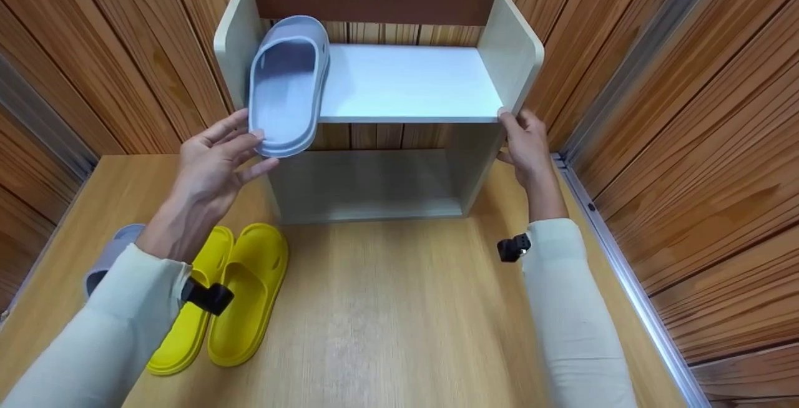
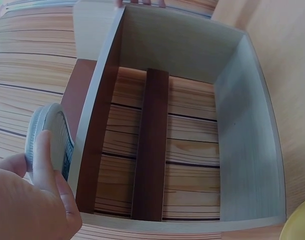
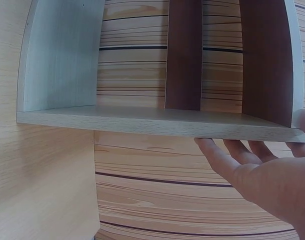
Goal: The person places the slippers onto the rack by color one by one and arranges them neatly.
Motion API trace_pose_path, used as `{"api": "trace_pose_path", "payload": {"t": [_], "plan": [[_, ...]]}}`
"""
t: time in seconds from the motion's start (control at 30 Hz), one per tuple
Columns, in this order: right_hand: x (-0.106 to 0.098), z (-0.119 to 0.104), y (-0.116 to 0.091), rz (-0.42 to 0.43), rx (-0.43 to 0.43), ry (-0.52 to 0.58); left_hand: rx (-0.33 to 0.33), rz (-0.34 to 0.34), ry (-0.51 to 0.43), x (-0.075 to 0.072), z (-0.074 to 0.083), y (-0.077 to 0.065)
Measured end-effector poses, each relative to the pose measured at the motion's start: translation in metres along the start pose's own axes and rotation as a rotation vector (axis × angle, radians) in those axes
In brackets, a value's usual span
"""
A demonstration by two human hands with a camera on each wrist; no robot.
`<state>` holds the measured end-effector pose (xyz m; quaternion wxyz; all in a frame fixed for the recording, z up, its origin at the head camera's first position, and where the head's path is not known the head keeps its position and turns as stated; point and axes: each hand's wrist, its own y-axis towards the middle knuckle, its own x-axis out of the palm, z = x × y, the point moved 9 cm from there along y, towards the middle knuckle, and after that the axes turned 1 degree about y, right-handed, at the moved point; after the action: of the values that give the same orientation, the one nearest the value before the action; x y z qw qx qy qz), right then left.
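Note:
A grey-lavender slipper lies at the left end of the upper board of a small two-tier shoe rack, toe to the back, heel over the front edge. My left hand pinches its heel between thumb and fingers. In the left wrist view the slipper appears edge-on, with a finger along it. On the right, my right hand grips the rack's side panel where the upper board meets it. Its thumb lies at the front edge; in the right wrist view the fingers of this hand press the panel's outer face.
A pair of yellow slippers stands on the wooden floor at the left, under my left forearm. Beside them is another grey slipper, partly covered by the sleeve. Wood-plank walls close in behind and on both sides.

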<state>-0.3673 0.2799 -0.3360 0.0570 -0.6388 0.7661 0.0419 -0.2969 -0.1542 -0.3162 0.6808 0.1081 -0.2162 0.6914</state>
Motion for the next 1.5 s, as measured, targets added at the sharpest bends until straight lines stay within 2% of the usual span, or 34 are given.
{"api": "trace_pose_path", "payload": {"t": [0.5, 0.77, 0.93, 1.33, 1.5], "plan": [[0.001, -0.002, -0.001, -0.001, 0.021, -0.012, -0.008, 0.016, 0.058, -0.002, -0.004, -0.001], [0.006, -0.019, -0.018, -0.018, 0.001, 0.008, -0.005, 0.010, 0.042, 0.000, -0.002, 0.001], [0.009, -0.023, -0.024, -0.026, -0.012, -0.004, -0.008, 0.012, 0.043, -0.001, -0.002, 0.000], [0.001, -0.003, -0.003, -0.007, 0.004, -0.010, 0.011, 0.009, 0.036, -0.001, -0.002, 0.004], [0.002, -0.006, -0.006, -0.015, 0.011, -0.005, 0.014, 0.010, 0.044, -0.001, -0.001, 0.004]]}}
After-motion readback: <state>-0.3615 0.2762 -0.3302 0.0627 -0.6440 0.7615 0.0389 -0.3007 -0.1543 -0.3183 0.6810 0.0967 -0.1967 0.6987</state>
